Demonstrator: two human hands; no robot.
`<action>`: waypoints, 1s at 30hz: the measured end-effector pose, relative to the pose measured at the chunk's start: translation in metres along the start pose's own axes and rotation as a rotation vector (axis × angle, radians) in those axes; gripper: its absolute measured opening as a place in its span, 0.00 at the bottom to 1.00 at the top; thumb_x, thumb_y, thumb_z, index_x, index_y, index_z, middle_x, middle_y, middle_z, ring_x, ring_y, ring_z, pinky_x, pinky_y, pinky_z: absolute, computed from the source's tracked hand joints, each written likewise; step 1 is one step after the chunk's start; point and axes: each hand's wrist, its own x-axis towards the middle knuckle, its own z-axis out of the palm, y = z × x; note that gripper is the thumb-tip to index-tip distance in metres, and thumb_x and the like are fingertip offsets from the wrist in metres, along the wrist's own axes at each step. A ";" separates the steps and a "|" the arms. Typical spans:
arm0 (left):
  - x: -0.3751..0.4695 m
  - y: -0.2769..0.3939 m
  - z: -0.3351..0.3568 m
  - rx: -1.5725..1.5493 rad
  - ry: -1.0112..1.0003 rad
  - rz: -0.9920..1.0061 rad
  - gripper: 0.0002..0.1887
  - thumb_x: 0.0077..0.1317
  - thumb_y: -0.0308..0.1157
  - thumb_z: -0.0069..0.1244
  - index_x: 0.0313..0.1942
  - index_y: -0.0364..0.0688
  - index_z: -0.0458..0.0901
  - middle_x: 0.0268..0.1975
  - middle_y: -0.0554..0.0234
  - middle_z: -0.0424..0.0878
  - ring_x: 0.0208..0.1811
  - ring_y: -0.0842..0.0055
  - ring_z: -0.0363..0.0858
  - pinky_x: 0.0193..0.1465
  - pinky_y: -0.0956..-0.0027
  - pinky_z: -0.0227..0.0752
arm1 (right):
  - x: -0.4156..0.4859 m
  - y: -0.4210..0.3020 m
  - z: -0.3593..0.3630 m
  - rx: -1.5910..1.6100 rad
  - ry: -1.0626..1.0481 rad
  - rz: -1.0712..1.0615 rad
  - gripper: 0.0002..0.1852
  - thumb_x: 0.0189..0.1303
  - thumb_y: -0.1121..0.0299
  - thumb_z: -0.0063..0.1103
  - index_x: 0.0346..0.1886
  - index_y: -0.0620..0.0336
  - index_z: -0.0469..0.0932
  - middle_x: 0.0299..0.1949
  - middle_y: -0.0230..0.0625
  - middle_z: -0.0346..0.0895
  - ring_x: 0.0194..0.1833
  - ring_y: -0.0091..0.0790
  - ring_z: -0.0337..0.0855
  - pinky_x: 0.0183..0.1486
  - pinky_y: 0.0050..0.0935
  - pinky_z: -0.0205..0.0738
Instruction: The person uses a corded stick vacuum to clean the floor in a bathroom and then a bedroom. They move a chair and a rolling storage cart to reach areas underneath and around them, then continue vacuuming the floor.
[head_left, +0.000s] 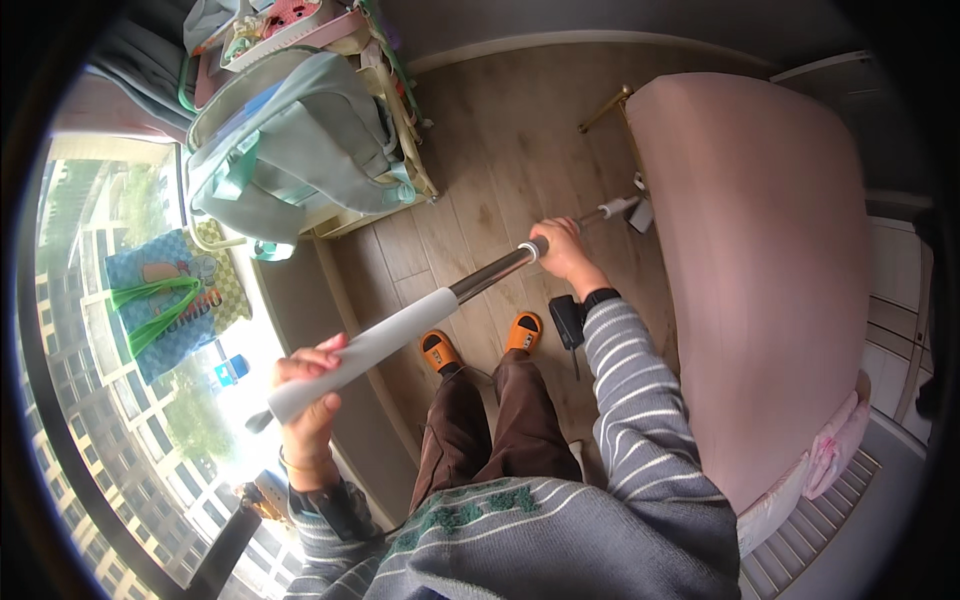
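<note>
A long pole (491, 275) with a metal tube and a pale foam-like grip (401, 330) runs from lower left to upper right in front of me. My left hand (307, 382) is wrapped around the grip near its lower end. Farther up, my right hand (564, 251) holds the metal tube just past a white collar (533, 250). The pole's far end reaches down towards the floor beside the bed (757, 262); its white joint (619, 206) shows there, but the head is partly hidden.
A cart (416, 161) with a pale backpack (322, 142) stands at upper left. A bag with green handles (176, 300) lies on the windowsill at left. A black adapter-like box (566, 321) is near my right forearm. Orange slippers (523, 332) are on my feet. A gold-coloured bed leg (604, 111) stands at upper right.
</note>
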 end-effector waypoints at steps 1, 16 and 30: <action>-0.007 0.008 -0.003 0.056 0.021 0.034 0.17 0.48 0.33 0.59 0.33 0.39 0.69 0.37 0.55 0.75 0.50 0.60 0.71 0.59 0.53 0.58 | 0.009 -0.009 -0.004 0.012 -0.020 -0.048 0.06 0.37 0.74 0.58 0.22 0.52 0.74 0.28 0.34 0.74 0.39 0.43 0.71 0.46 0.37 0.59; -0.108 0.231 -0.069 0.204 -0.081 0.907 0.06 0.44 0.39 0.51 0.18 0.51 0.73 0.19 0.78 0.72 0.28 0.83 0.66 0.47 0.69 0.52 | -0.027 -0.276 -0.013 0.305 -0.268 -0.390 0.06 0.37 0.73 0.55 0.23 0.52 0.73 0.27 0.35 0.76 0.36 0.44 0.75 0.40 0.38 0.66; -0.026 0.175 -0.008 -0.007 -0.629 0.470 0.04 0.48 0.30 0.51 0.21 0.44 0.73 0.18 0.66 0.73 0.18 0.74 0.68 0.22 0.68 0.61 | -0.233 -0.211 -0.028 0.485 -0.035 0.241 0.09 0.39 0.74 0.57 0.28 0.62 0.73 0.27 0.41 0.74 0.31 0.42 0.75 0.34 0.32 0.68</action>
